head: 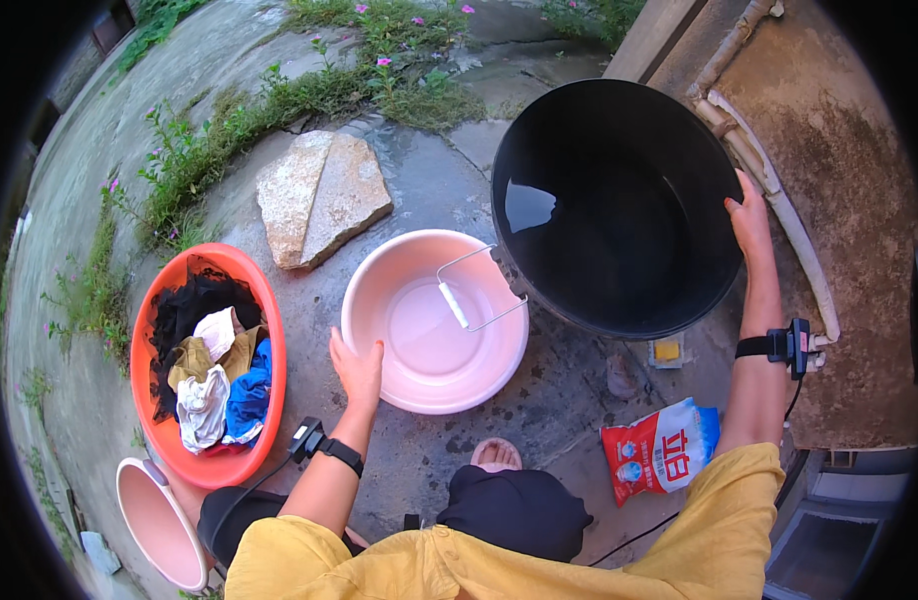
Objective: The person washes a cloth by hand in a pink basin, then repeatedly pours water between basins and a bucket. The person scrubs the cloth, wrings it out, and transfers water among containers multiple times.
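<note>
My right hand (749, 210) grips the right rim of a large black bucket (601, 225), which holds some water and leans over the pink basin's right edge. The bucket's wire handle with a white grip (453, 303) hangs over the pink plastic basin (436, 390). A shallow layer of clear water seems to lie in the basin. Around the basin's left rim is my left hand (357, 367), thumb on the rim and fingers along the outer wall. Further left, an orange-red plastic tub (273, 375) holds black, brown, white and blue clothes (203, 405).
A flat stone slab (324, 195) lies behind the basin. Near my right forearm are a red, white and blue detergent bag (657, 450) and a yellow soap bar in a clear dish (666, 351). Pipes (789, 217) run along the right wall. A second pink basin (158, 525) stands tilted at lower left.
</note>
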Tool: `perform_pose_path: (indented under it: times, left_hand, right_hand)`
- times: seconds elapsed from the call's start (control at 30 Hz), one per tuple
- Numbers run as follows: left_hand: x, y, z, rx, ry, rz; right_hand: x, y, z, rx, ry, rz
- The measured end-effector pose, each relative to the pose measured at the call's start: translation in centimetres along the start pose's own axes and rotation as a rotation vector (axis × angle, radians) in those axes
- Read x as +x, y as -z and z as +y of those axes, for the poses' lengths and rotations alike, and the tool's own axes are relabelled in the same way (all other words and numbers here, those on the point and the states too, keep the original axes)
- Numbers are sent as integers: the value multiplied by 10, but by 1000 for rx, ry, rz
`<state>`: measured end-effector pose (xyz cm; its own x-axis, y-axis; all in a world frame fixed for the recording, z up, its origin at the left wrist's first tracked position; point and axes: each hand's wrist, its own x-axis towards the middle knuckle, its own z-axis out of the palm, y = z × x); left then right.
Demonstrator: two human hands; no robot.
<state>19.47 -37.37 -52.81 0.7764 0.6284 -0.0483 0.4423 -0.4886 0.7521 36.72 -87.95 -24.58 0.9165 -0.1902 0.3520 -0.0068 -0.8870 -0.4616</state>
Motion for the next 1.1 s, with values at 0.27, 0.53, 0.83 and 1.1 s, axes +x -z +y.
perform_pose_path:
  times: [0.27, 0.53, 0.83, 1.1]
  left_hand:
    - [11, -3, -63, -427, 552, -555]
    - [36, 16, -84, -446, 549, -461]
    - [23, 20, -40, 109, -405, 24]
    - [-54, -53, 52, -285, -301, -491]
  right_hand:
    - [-3, -8, -18, -37, 88, 12]
    - [-10, -13, -34, -92, 113, 40]
    - [-21, -17, -47, -42, 72, 70]
    - [-24, -20, -52, -139, 125, 77]
